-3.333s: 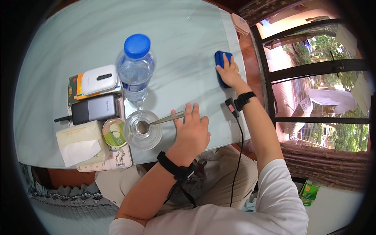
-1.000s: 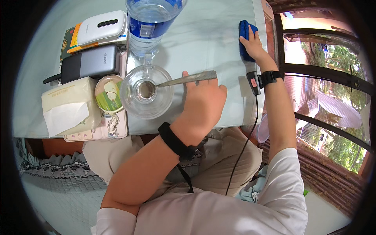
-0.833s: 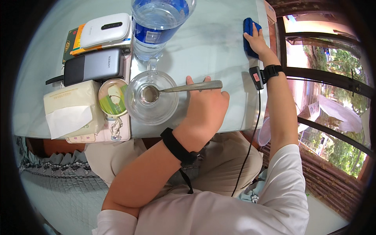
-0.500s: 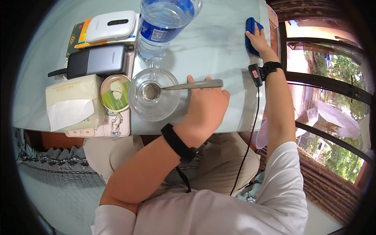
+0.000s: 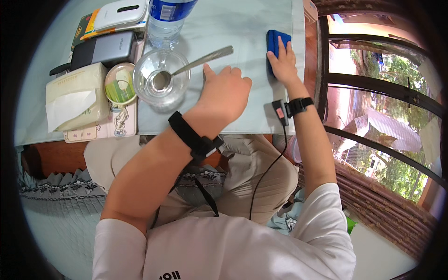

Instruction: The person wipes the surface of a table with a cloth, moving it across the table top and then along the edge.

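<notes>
My right hand presses a folded blue cloth onto the tabletop near its right edge, with the fingers spread over it. My left hand rests on the table with its fingers loosely bent and slightly apart, and nothing shows in it. Left of that hand stands a clear glass mug, its handle on the far side. A metal spoon leans in the mug, its handle sticking out to the right, just beyond my left fingers. The underside of both hands is hidden.
Behind the mug stands a large water bottle. To the left are a tissue pack, a round green-lidded tub, a grey power bank and a white device on boxes. A black cable hangs from my right wrist device.
My right hand has drawn the blue cloth nearer to me and a little left along the table. My left hand stays beside the mug. The whole view has shifted.
</notes>
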The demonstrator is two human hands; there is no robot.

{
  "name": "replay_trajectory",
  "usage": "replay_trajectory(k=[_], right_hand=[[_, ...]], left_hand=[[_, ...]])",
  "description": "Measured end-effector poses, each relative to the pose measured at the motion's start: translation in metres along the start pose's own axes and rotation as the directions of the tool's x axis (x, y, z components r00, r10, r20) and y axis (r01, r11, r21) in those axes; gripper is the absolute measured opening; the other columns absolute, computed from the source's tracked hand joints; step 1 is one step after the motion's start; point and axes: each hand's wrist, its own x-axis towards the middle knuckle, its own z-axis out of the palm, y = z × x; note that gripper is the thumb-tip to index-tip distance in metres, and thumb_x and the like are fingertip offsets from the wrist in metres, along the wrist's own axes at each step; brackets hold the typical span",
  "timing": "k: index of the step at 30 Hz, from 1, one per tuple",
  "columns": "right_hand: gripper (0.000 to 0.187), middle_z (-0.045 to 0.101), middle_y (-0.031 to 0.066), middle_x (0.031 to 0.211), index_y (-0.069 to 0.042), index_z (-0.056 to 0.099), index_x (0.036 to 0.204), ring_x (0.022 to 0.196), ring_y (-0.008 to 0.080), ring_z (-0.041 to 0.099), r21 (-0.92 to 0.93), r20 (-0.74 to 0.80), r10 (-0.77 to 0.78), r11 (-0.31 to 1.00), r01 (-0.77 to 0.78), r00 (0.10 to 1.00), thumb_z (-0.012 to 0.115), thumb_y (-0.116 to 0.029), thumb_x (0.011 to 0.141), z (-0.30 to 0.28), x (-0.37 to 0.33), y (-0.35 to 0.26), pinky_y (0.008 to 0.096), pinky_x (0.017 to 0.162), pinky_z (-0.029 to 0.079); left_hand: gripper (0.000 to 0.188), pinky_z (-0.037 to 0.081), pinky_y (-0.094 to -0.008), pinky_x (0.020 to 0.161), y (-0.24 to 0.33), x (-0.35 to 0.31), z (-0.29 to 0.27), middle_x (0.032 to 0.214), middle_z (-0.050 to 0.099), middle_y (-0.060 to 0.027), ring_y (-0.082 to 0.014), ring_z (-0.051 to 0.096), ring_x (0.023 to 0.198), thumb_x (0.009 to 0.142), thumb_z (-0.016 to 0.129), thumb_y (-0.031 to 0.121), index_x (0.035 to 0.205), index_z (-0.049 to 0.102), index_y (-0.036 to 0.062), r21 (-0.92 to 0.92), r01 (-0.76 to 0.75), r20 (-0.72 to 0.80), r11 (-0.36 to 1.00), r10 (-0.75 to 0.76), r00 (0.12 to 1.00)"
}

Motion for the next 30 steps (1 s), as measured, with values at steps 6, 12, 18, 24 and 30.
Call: replay_trajectory(k=[6, 12, 18, 24, 30], right_hand=[[0.066, 0.017, 0.0194, 0.150, -0.025, 0.024, 0.145, 0.134, 0.0410, 0.020, -0.036, -0.052, -0.006, 0.999, 0.004, 0.999, 0.050, -0.044, 0.087, -0.001, -0.099, -0.027, 0.0587, 0.103, 0.019], [0.064, 0.019, 0.0224, 0.148, -0.020, 0.029, 0.143, 0.134, 0.0412, 0.019, -0.033, -0.051, -0.045, 0.999, 0.043, 0.998, 0.052, -0.038, 0.086, 0.000, -0.177, -0.052, 0.0570, 0.102, 0.018], [0.062, 0.020, 0.0227, 0.147, -0.019, 0.030, 0.143, 0.133, 0.0427, 0.020, -0.054, -0.087, -0.019, 0.998, 0.015, 0.996, 0.052, -0.035, 0.086, 0.000, -0.187, -0.065, 0.0585, 0.101, 0.019], [0.061, 0.022, 0.0228, 0.147, -0.019, 0.031, 0.142, 0.132, 0.0438, 0.023, -0.065, -0.141, -0.035, 0.998, 0.026, 0.989, 0.050, -0.036, 0.087, 0.005, -0.154, -0.066, 0.0607, 0.100, 0.020], [0.066, 0.016, 0.0219, 0.149, -0.022, 0.024, 0.144, 0.133, 0.0450, 0.021, -0.036, -0.052, -0.008, 0.999, 0.006, 0.999, 0.049, -0.043, 0.087, 0.005, -0.093, -0.057, 0.0631, 0.100, 0.018]], left_hand=[[0.022, 0.035, -0.0631, 0.095, -0.002, 0.001, 0.001, 0.099, 0.057, -0.0107, -0.0280, 0.053, 0.105, 0.083, 0.059, 0.022, 0.099, 0.061, 0.0064, 0.015, -0.014, -0.057, 1.000, 0.015, 0.998], [0.024, 0.034, -0.0615, 0.096, -0.004, -0.001, 0.003, 0.102, 0.057, -0.0101, -0.0280, 0.053, 0.106, 0.083, 0.060, 0.023, 0.101, 0.062, 0.0077, 0.018, -0.016, -0.080, 1.000, 0.017, 0.997], [0.024, 0.034, -0.0611, 0.097, 0.000, 0.000, 0.002, 0.103, 0.057, -0.0099, -0.0277, 0.053, 0.106, 0.083, 0.060, 0.023, 0.102, 0.062, 0.0086, 0.026, -0.006, -0.063, 1.000, 0.007, 0.998], [0.023, 0.034, -0.0623, 0.097, -0.001, -0.002, 0.007, 0.104, 0.055, -0.0101, -0.0277, 0.052, 0.108, 0.082, 0.061, 0.023, 0.101, 0.062, 0.0092, 0.035, -0.018, -0.101, 0.999, 0.021, 0.995], [0.022, 0.034, -0.0630, 0.097, 0.000, -0.003, 0.008, 0.103, 0.054, -0.0104, -0.0276, 0.051, 0.107, 0.082, 0.061, 0.021, 0.100, 0.062, 0.0086, 0.046, -0.030, -0.104, 0.998, 0.035, 0.994]])
